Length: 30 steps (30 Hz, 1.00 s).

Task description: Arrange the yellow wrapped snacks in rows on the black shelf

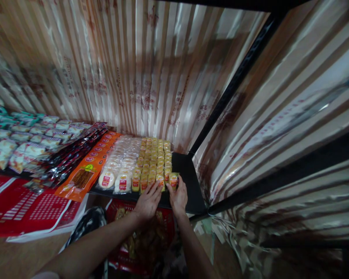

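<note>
On a black shelf (189,178) stand rows of small yellow wrapped snack packs (152,155) with red and orange labels. My right hand (178,195) grips one yellow snack pack (173,179) at the right front end of the rows, thumb on its left and fingers on its right. My left hand (149,199) lies against the front packs just to the left, fingers stretched out over their labels. Left of the yellow rows are round white wrapped cakes (107,179) with red labels, also in rows.
An orange snack bag (87,166), dark glossy packets (66,159) and white-and-teal packets (26,135) line the shelf to the left. Red printed bags (40,213) hang below it. A black post (235,81) rises at the right corner, before pleated sheeting (151,69). A red sack (142,244) of packets sits beneath my arms.
</note>
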Each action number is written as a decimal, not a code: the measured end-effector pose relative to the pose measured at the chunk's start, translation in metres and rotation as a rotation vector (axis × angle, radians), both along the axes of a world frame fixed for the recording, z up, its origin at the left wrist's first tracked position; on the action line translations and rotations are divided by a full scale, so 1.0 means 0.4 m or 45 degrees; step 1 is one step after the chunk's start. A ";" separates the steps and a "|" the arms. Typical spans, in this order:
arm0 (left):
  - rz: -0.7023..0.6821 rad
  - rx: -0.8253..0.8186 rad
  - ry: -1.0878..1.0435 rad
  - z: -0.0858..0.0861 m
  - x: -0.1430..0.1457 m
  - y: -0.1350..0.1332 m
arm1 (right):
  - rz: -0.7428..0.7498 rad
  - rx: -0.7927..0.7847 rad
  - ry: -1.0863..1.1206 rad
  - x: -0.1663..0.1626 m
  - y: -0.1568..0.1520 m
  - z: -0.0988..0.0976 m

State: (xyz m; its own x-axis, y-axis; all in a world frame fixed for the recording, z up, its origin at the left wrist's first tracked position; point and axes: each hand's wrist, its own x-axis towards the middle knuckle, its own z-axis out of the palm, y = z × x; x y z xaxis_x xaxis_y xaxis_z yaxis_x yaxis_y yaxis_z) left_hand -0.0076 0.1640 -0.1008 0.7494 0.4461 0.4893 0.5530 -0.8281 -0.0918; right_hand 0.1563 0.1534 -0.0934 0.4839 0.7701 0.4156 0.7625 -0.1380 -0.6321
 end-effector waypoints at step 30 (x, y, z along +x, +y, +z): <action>-0.088 -0.007 0.091 0.004 -0.041 0.022 | 0.141 -0.001 0.004 -0.016 -0.011 -0.028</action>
State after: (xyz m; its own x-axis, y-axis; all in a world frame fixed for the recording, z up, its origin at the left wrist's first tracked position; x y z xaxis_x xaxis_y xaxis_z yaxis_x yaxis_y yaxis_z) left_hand -0.0241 0.1729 -0.0993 0.8112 0.3950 0.4313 0.4870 -0.8645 -0.1241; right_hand 0.1500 0.1489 -0.1047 0.3970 0.8191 0.4140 0.7713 -0.0534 -0.6342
